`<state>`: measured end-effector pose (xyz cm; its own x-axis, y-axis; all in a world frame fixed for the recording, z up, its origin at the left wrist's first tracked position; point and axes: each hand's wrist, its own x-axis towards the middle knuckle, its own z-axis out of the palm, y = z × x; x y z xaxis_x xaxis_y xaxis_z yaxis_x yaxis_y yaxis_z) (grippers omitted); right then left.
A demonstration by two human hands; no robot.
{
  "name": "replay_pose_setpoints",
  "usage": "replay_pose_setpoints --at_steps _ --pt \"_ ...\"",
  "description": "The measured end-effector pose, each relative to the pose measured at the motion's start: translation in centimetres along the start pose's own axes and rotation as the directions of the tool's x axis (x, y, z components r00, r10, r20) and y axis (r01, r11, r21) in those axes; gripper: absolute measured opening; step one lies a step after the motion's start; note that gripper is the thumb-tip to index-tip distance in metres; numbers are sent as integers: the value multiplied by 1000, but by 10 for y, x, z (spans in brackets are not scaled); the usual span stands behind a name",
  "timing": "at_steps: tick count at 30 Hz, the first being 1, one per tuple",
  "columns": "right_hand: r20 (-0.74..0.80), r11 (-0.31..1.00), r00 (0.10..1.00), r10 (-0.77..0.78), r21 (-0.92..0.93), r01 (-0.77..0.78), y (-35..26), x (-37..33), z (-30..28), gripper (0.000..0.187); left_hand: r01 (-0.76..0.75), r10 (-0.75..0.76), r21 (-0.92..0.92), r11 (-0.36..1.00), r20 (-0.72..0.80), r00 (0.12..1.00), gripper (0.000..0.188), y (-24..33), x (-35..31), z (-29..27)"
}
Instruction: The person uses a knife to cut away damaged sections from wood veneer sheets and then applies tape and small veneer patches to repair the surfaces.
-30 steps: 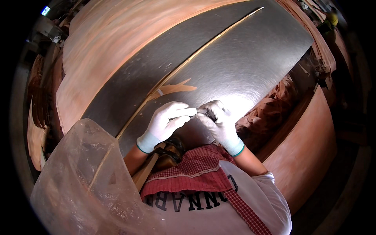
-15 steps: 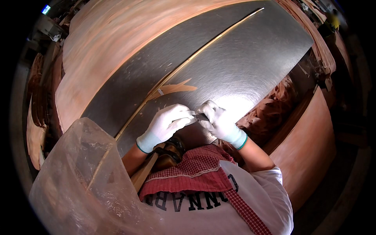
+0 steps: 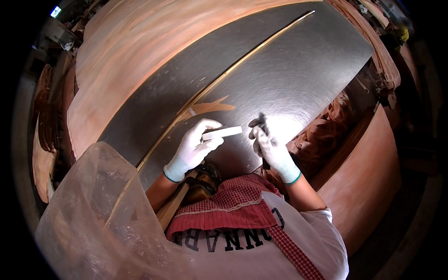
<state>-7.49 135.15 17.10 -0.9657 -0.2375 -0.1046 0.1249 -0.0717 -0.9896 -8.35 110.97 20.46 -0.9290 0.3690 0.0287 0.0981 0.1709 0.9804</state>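
My left hand [image 3: 191,148], in a white glove with a teal cuff, grips a narrow white bar-shaped piece [image 3: 224,133] between thumb and fingers; its exact kind I cannot make out. My right hand [image 3: 270,148], gloved alike, closes around a slim dark tool [image 3: 262,120], whose dark upper end stands out above the fingers. Blur keeps me from telling the tool's kind. Both hands hover apart over the near part of a shiny grey metal sheet [image 3: 289,65]. Beyond the left hand, thin pointed wood veneer scraps [image 3: 210,108] lie on the sheet.
A long thin wooden strip [image 3: 242,58] crosses the sheet diagonally. Large veneer sheets [image 3: 112,51] spread at the far left. Crumpled veneer scraps [image 3: 322,123] and a stacked veneer pile [image 3: 364,168] lie to the right. A clear plastic bag [image 3: 98,196] covers the lower left.
My hands were close together at the dark tool; now they have parted. The right hand has shifted right with the tool, and the white piece in my left hand has come into plain view.
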Motion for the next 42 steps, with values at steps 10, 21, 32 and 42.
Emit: replay_pose_setpoints --at_steps 10,21,32,42 --pt "-36 742 959 -280 -643 192 -3 -18 47 16 -96 122 158 983 -165 979 27 -9 0 0" --pt "-56 704 928 -368 -669 238 -3 -2 78 18 -228 499 789 570 -111 859 28 4 4 -2" --pt "37 236 991 -131 -969 68 23 37 79 17 -205 552 741 639 -255 794 28 14 7 10" --pt "-209 974 951 -227 -59 219 -16 39 58 17 -242 471 568 786 -298 831 26 -8 0 -5"
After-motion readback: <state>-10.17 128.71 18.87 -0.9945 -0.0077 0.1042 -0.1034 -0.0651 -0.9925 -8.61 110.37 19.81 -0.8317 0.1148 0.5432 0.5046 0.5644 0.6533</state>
